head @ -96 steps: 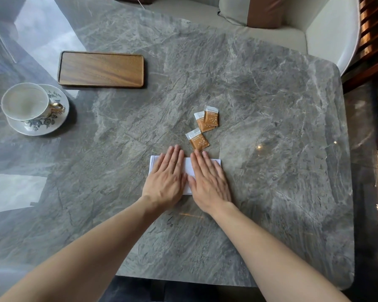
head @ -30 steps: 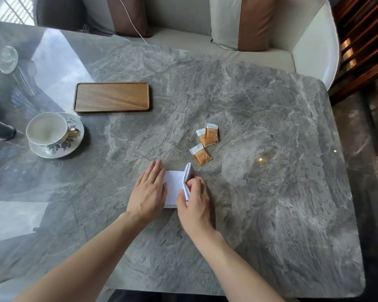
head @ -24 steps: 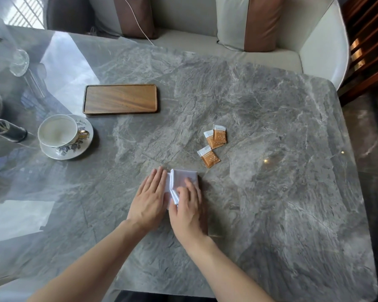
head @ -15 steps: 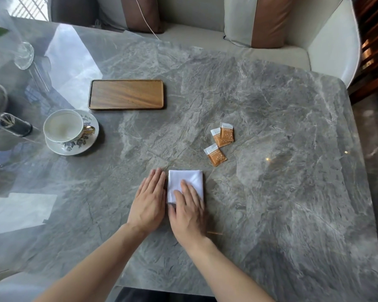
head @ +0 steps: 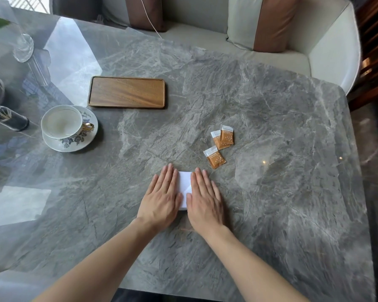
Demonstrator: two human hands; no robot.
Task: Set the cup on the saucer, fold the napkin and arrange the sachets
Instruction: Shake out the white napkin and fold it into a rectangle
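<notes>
While both hands lie flat on the folded paper, the scene reads as follows from left to right. At the far left a small dark-capped clear container [head: 8,118] lies on the desk [head: 271,192], with the foot of a glass [head: 23,49] behind it; neither belongs to the task. Next stands the cup [head: 61,122], seated on the floral saucer [head: 74,142], so that step appears complete. Behind it and to the right sits a wooden tray [head: 127,92], bare. Near the front middle, the left hand [head: 162,197] is spread wide with fingers straight, palm down, covering the left part of the white napkin [head: 184,184]; it grips nothing. The right hand [head: 205,199] is likewise flat and open, pressing the right part, so only a narrow strip of napkin shows between the two. Just beyond the right fingertips lie three brown sachets [head: 222,138], two overlapping and one apart, nearer the napkin; they are loose and unarranged. Risks, in my judgement: the desk looks polished, so uneven pressure could slide the napkin and skew the crease; thin paper may spring open once the palms lift, leaving a loose fold. The nearest sachet [head: 214,158] sits close to the right fingertips, and a forward sweep of that hand could knock it further out of line. Reaching left later could bring a forearm near the cup's handle.
</notes>
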